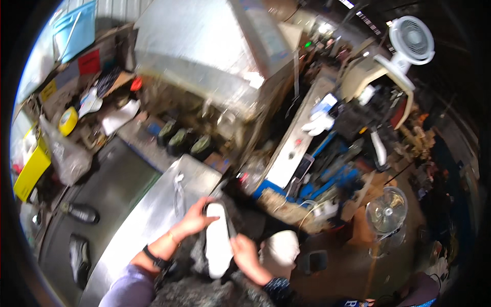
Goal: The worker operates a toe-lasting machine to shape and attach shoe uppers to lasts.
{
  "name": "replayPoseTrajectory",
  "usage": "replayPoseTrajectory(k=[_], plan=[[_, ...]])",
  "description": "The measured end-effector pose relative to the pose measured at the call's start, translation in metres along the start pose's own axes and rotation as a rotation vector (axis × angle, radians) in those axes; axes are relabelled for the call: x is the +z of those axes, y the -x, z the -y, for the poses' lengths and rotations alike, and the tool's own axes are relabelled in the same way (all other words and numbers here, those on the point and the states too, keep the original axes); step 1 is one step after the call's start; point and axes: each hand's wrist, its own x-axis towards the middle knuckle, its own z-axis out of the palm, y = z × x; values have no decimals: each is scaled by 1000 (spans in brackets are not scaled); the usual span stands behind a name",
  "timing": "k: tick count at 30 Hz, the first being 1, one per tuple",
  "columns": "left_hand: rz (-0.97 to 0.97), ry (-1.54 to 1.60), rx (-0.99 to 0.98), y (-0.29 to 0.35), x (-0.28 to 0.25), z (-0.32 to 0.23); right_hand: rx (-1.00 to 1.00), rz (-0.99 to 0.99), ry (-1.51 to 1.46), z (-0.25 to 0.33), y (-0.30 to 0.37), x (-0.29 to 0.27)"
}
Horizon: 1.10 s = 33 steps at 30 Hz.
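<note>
A shoe (218, 245) is held in front of my body, its long white sole turned up and a dark edge around its toe end. Closed around that far end is my left hand (197, 219), with the thumb lying across the sole. My right hand (245, 252) is beside the shoe's right edge, its fingers bent together. A thin greyish strip rises from those fingers along the shoe; blur hides what it is. Two dark shoes, one farther (81, 212) and one nearer (79, 258), rest on the dark belt (120, 179) to my left.
A shiny metal surface (128, 245) lies between the belt and me. Ahead stands a large metal hood (194, 46). A plastic bag (66, 153) hangs at the left. On the right are a narrow bench with a phone (304, 166), a white rounded object (281, 248) and a fan (387, 211).
</note>
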Motion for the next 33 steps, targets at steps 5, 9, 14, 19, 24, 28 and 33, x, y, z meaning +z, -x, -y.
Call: replayPoseTrajectory(k=[5,9,14,19,24,28,33], plan=[[-44,466,-122,30,8,11,523,227,-1037,-18,-19,-21],[-103,385,-127,38,19,20,743,277,-662,-21,-21,18],[-112,229,-161,35,16,29,69,350,559,44,-32,8],[-5,237,-266,26,16,14,165,512,0,1,-44,-17],[-29,157,-155,33,17,30,152,352,47,-8,21,-14],[113,393,-232,17,6,9,136,342,-379,-4,9,-4],[-455,328,-431,28,16,91,280,276,-693,19,-15,35]])
